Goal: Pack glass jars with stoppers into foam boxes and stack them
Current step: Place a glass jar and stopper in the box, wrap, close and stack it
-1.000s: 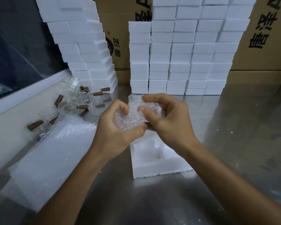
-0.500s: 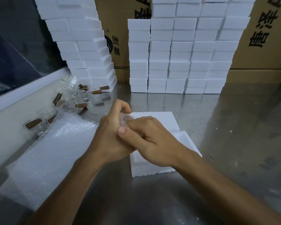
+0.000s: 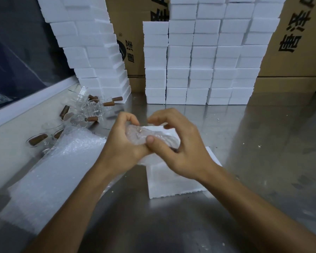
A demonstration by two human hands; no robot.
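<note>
Since half a second ago the right hand [image 3: 186, 145] has lifted its fingers off the bundle and spread them into an arch, so more of the wrapped piece shows than before, when the two hands were pressed together over it.

In the head view, the bubble-wrapped jar [image 3: 144, 136] is a cloudy, crinkled, translucent lump held above the open foam box [image 3: 171, 181] on the steel table [image 3: 263, 143]; the glass inside is too blurred by the wrap to make out. The left hand [image 3: 123, 143] curls round its left end, fingers bent over the top. The right hand pinches the wrap with its thumb [image 3: 150, 140] from the front while the other fingers hover curved above it.

A sheet stack of bubble wrap [image 3: 53, 172] lies to the left, and beyond it loose glass jars [image 3: 84, 114] with brown stoppers [image 3: 109, 103] lie in a heap. Stacked foam boxes [image 3: 204, 57] stand at the back against cardboard cartons [image 3: 299, 42].
</note>
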